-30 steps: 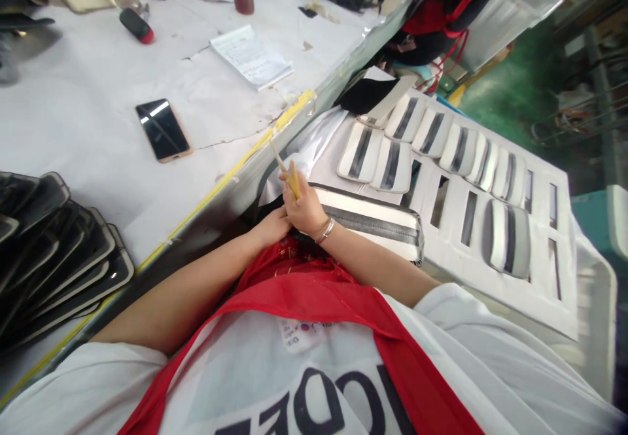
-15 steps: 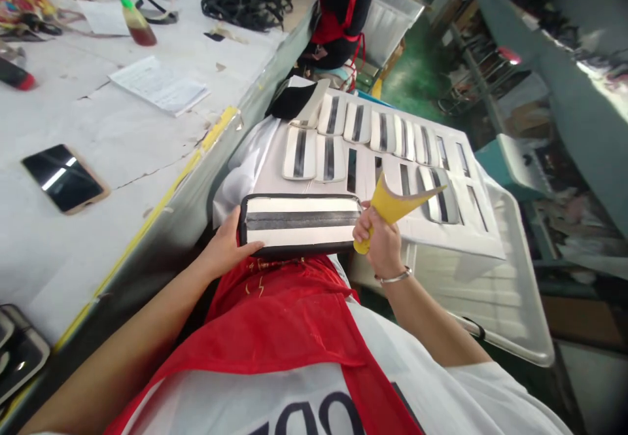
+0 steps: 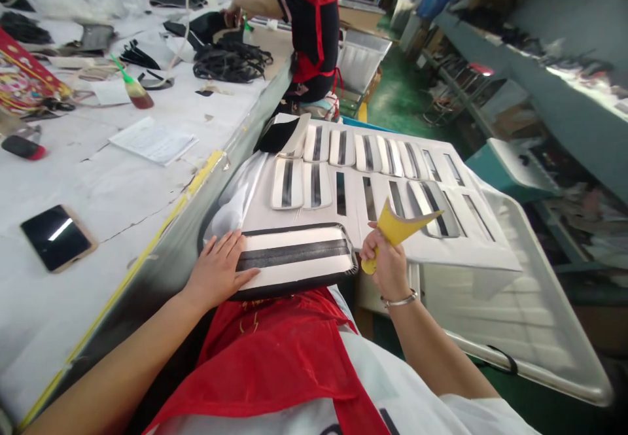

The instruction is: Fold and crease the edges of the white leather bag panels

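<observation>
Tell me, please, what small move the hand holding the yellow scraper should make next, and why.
Probably lower the yellow scraper onto the right end of the padded panel. The left hand lies flat on its left end, while the right hand holds the scraper raised just beside its right edge.

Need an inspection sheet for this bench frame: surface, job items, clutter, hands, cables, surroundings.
Surface: worktable covered in white paper, torn in places; yellow tape along its edge.
Job's things: striped panel lies across the lap; smaller striped pieces lined up on a white slotted board.
Clutter: phone, paper pad, green-tipped bottle, heap of black straps.
Grippers: left hand flat on the panel's left end; right hand closed round a yellow tool beside its right end.
Cables: nothing seen.
Surroundings: another person at work further along the table; green floor.
</observation>
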Action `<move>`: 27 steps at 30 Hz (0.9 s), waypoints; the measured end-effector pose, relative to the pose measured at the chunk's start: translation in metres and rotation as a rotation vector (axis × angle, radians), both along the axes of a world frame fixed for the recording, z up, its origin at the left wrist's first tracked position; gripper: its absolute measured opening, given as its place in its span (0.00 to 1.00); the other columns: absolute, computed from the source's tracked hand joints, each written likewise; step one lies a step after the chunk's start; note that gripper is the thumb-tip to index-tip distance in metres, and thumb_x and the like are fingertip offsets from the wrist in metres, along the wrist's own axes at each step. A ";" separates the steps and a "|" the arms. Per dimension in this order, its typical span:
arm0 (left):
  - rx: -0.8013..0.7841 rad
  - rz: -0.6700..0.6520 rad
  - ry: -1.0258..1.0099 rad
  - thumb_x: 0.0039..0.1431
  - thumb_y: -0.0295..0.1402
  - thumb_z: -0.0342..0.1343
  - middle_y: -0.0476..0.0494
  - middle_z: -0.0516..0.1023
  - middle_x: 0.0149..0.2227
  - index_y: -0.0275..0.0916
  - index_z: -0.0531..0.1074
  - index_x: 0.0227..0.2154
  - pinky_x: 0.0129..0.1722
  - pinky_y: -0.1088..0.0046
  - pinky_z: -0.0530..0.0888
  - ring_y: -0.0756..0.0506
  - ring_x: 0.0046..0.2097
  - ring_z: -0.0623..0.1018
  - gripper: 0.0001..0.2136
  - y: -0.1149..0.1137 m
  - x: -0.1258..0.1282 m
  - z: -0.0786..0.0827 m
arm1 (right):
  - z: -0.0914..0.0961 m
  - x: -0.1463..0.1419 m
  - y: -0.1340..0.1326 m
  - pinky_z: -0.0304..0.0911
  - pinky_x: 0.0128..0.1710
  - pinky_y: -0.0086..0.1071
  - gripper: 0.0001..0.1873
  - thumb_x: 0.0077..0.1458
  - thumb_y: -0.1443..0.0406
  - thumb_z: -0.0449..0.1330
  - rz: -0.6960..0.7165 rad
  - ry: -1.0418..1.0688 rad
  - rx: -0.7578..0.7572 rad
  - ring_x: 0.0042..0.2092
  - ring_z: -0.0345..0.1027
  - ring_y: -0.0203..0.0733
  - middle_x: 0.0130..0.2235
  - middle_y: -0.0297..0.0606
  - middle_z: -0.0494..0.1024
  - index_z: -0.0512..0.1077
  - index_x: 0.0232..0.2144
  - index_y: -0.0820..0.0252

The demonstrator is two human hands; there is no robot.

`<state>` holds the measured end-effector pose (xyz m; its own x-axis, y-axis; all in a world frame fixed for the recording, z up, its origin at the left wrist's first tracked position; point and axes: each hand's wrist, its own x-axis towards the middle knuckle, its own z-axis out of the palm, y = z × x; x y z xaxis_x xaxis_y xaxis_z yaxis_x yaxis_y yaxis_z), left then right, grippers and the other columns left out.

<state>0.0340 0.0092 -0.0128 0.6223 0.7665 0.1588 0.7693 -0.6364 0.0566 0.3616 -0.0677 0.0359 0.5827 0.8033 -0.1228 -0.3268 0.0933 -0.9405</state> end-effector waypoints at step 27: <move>-0.237 -0.380 0.025 0.62 0.49 0.43 0.34 0.54 0.65 0.35 0.58 0.61 0.62 0.53 0.54 0.37 0.65 0.57 0.30 0.023 0.192 0.002 | -0.042 0.029 0.071 0.44 0.14 0.22 0.14 0.46 0.60 0.62 -0.058 0.216 0.020 0.16 0.42 0.25 0.19 0.20 0.50 0.64 0.34 0.56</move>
